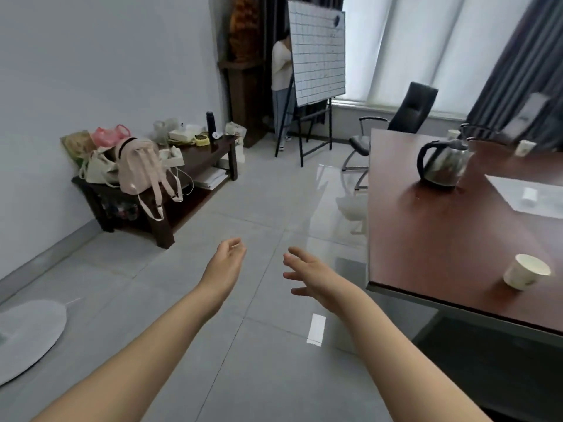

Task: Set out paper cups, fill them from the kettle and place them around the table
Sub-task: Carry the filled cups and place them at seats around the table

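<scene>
Paper cup [526,272], white and tapered, is standing near the corner of the glossy reddish-brown worktop [426,239], well apart from the shiny, rounded, black-handled kettle [443,162], while the left hand [227,263] and right hand [307,275] are hovering over grey floor tiles [182,269], fingers relaxed, holding nothing.

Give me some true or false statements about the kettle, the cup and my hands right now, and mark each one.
1. The kettle stands on the table. True.
2. The right hand holds the paper cup. False: it is open and empty, over the floor.
3. The left hand holds nothing. True.
4. The paper cup sits on the floor. False: it stands on the table, near its corner.
</scene>
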Demonstrator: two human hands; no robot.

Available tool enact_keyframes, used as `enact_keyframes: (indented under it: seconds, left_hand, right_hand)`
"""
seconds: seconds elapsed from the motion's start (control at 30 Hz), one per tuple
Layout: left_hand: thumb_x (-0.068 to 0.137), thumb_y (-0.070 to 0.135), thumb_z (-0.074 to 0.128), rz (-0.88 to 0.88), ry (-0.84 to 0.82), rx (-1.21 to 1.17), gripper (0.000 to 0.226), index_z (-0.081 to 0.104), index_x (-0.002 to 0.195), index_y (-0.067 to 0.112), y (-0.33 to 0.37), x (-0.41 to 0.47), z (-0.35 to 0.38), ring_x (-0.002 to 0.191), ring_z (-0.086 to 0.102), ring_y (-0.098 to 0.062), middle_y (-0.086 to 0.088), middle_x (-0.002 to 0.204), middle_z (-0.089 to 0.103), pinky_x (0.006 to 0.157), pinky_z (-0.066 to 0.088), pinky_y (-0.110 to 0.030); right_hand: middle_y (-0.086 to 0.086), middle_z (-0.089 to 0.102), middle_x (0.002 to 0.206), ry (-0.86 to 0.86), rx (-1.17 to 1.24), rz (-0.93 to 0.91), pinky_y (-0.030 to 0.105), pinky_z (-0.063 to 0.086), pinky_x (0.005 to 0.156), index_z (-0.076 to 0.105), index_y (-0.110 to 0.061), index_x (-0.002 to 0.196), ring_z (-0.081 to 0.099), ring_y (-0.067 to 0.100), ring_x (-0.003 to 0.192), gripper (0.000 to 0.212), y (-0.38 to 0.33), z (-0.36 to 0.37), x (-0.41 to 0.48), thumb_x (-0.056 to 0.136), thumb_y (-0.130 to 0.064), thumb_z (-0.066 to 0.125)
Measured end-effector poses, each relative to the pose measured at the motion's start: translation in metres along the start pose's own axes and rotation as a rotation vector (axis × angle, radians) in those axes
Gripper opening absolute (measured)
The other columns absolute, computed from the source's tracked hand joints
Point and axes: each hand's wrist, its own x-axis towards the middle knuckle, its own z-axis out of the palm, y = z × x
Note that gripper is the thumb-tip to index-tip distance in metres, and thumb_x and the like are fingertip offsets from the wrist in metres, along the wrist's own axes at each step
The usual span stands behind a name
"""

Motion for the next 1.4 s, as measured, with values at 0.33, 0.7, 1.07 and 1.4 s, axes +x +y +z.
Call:
enact_keyframes:
  seconds: [0.33, 0.7, 1.07, 1.4]
  left_hand:
    - [0.101, 0.027, 0.039, 0.042, -0.279, -0.136, 0.034, 0.043, 0.133, 0.015, 0.070, 0.205, 0.104, 0.119, 0.050, -0.015, 0.000, 0.123, 0.056, 0.098, 0.042, -0.036]
    - [0.099, 0.027, 0.042, 0.109, -0.424, -0.021, 0.039, 0.041, 0.136, 0.016, 0.134, 0.429, 0.221, 0.125, 0.048, -0.017, -0.005, 0.134, 0.053, 0.107, 0.038, -0.039]
    - [0.095, 0.039, 0.048, 0.135, -0.484, -0.019, 0.051, 0.037, 0.142, 0.021, 0.170, 0.656, 0.293, 0.134, 0.040, -0.017, 0.000, 0.142, 0.049, 0.113, 0.030, -0.045]
    - [0.094, 0.038, 0.051, 0.178, -0.733, 0.058, 0.054, 0.036, 0.144, 0.026, 0.231, 0.857, 0.422, 0.136, 0.037, -0.017, 0.004, 0.148, 0.039, 0.113, 0.029, -0.043]
  right_hand:
    - [-0.005, 0.045, 0.133, 0.316, 0.095, 0.027, 0.033, 0.047, 0.096, 0.023, -0.024, 0.148, 0.051, 0.014, 0.119, 0.055, -0.043, -0.104, 0.131, 0.098, -0.039, 0.042]
    - [-0.003, 0.054, 0.125, 0.466, 0.238, 0.050, 0.032, 0.047, 0.083, 0.047, -0.026, 0.126, 0.059, 0.013, 0.107, 0.030, -0.077, -0.265, 0.335, 0.098, -0.037, 0.044]
    - [-0.002, 0.048, 0.137, 0.548, 0.287, 0.040, 0.028, 0.046, 0.079, 0.034, -0.022, 0.142, 0.056, 0.013, 0.111, 0.048, -0.120, -0.359, 0.542, 0.098, -0.037, 0.043]
    - [-0.003, 0.052, 0.133, 0.798, 0.333, 0.088, 0.030, 0.048, 0.080, 0.038, -0.024, 0.139, 0.057, 0.014, 0.110, 0.043, -0.156, -0.487, 0.680, 0.098, -0.037, 0.043]
